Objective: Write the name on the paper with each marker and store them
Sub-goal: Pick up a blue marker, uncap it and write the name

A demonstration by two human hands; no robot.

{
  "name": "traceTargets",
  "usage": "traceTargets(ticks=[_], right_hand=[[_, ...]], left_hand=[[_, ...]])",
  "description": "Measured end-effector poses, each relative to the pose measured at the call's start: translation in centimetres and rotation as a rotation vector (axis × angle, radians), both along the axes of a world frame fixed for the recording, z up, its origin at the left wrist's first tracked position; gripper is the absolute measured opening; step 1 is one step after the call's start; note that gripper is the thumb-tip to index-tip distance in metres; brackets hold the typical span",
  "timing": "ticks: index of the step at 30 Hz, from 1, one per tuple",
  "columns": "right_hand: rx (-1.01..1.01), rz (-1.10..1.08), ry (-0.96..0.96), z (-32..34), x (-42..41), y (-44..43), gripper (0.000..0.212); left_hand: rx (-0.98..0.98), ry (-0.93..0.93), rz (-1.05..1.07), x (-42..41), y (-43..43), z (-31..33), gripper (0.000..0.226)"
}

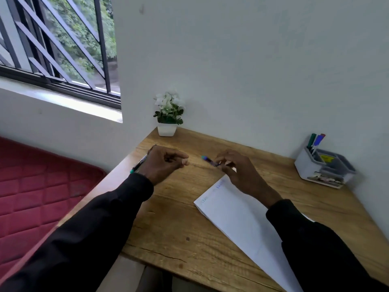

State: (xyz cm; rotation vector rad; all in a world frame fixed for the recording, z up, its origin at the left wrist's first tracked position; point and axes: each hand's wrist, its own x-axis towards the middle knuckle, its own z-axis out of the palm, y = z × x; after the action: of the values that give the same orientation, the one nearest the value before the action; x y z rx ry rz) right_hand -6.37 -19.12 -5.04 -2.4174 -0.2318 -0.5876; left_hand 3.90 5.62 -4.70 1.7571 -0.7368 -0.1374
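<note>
our right hand [235, 171] pinches a purple marker [208, 160] over the desk [179, 228], just past the paper [242, 218]. left hand [164, 163] is curled, off to the side, can't tell if it holds anything.

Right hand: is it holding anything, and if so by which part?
A marker: the right hand pinches its dark end between the fingertips, and the teal end sticks out free.
</note>
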Motion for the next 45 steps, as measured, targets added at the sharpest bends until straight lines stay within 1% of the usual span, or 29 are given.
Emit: traceTargets(ticks=[2, 3, 6, 8, 11, 12, 14, 18, 19, 21, 24, 26, 28, 30, 33, 35, 39, 43, 45], right_hand=[[0.206, -0.083, 0.029, 0.8, -1.1, -0.4, 0.024], [0.298, -0.102, 0.039, 1.2, -1.5, -0.4, 0.025], [0.56, -0.087, 0.027, 2.1, -3.2, -0.5, 0.019], [0.673, -0.061, -0.002, 2.3, -4.1, -0.6, 0.011], [0.78, -0.041, -0.026, 2.2, -5.1, -0.6, 0.006], [0.831, -0.023, -0.022, 2.2, -5.4, -0.7, 0.007], [0.918, 0.023, 0.003, 2.3, -5.8, -0.9, 0.017], [0.944, -0.026, 0.037, 2.7, -6.0, -1.1, 0.034], [0.939, -0.019, 0.049, 2.9, -6.0, -1.1, 0.036], [0.911, 0.013, 0.07, 3.0, -5.8, -1.1, 0.031], [0.851, 0.082, 0.109, 3.5, -5.6, -1.3, 0.035], [0.83, 0.156, 0.169, 3.8, -5.3, -1.6, 0.036], [0.844, 0.202, 0.239, 3.7, -4.8, -1.9, 0.04], [0.882, 0.174, 0.252, 3.1, -4.1, -2.2, 0.042], [0.931, 0.079, 0.198, 2.0, -3.5, -2.9, 0.041], [0.926, 0.02, 0.181, 1.3, -3.3, -3.6, 0.038], [0.797, -0.069, 0.209, 0.1, -3.2, -4.0, 0.022], [0.718, -0.18, 0.195, -0.7, -2.6, -3.6, 0.011], [0.713, -0.205, 0.187, -1.2, -2.5, -3.5, 0.01]], left_hand=[[-0.007, -0.021, -0.041, -0.7, -1.7, 0.3, 0.02], [-0.011, -0.012, -0.06, -1.0, -2.5, 0.5, 0.02], [-0.024, 0.043, -0.153, -2.2, -5.0, 1.0, 0.026], [-0.043, 0.038, -0.208, -3.2, -6.4, 1.4, 0.031], [-0.063, -0.051, -0.221, -4.4, -8.0, 2.0, 0.028], [-0.057, -0.096, -0.215, -4.6, -8.4, 2.1, 0.025], [-0.043, -0.168, -0.206, -5.0, -8.8, 2.4, 0.022], [-0.023, -0.273, -0.228, -5.3, -9.1, 3.3, 0.018], [-0.008, -0.3, -0.233, -5.2, -9.1, 3.5, 0.017], [0.019, -0.326, -0.257, -4.7, -8.9, 3.8, 0.012], [0.072, -0.319, -0.297, -3.6, -8.6, 3.8, 0.008], [0.078, -0.289, -0.309, -2.8, -8.5, 3.6, 0.009], [0.072, -0.255, -0.318, -1.9, -8.4, 3.4, 0.01], [0.093, -0.234, -0.305, -1.1, -8.4, 2.9, 0.009], [0.184, -0.256, -0.198, 0.1, -8.7, 1.5, 0.009], [0.273, -0.257, -0.122, 0.7, -9.0, 0.4, 0.009], [0.434, -0.28, -0.032, 1.6, -10.1, -1.4, 0.023], [0.507, -0.364, -0.002, 1.8, -11.1, -2.2, 0.03], [0.529, -0.383, 0.005, 2.0, -11.3, -2.5, 0.033]])
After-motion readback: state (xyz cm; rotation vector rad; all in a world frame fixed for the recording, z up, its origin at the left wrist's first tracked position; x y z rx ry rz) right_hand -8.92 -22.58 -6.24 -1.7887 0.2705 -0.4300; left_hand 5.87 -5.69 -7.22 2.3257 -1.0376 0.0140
